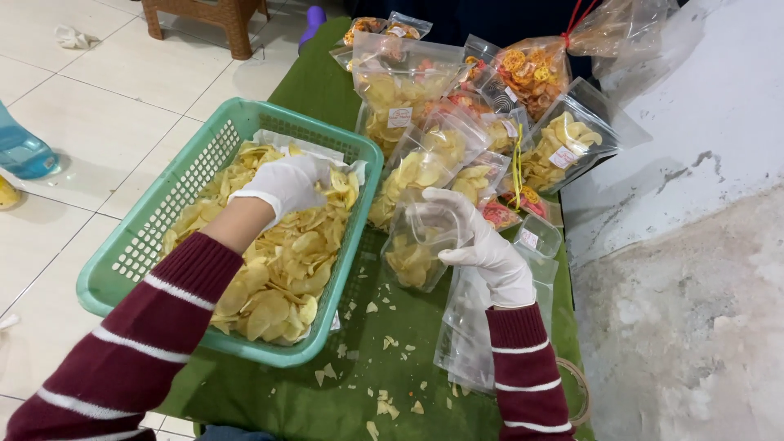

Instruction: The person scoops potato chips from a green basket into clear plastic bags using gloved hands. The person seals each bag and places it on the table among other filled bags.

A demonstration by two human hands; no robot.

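Two gloved hands work: left hand (287, 184) grabs chips (278, 261) in the green basket (122, 269); right hand (482, 245) holds a clear bag (416, 249) in a closed grip.

the floor (98, 122) was laid in large pale cream tiles with thin grey grout lines, lit evenly and softly. at the top stood the legs of a brown woven stool (204, 20), with a crumpled white scrap (72, 36) on the tiles near it. a blue translucent bottle (23, 151) sat at the left edge. the worktop (310, 82) wore a dark green cloth, and to its right ran a rough grey-white wall (694, 286) (patchy, its paint worn and cracked).
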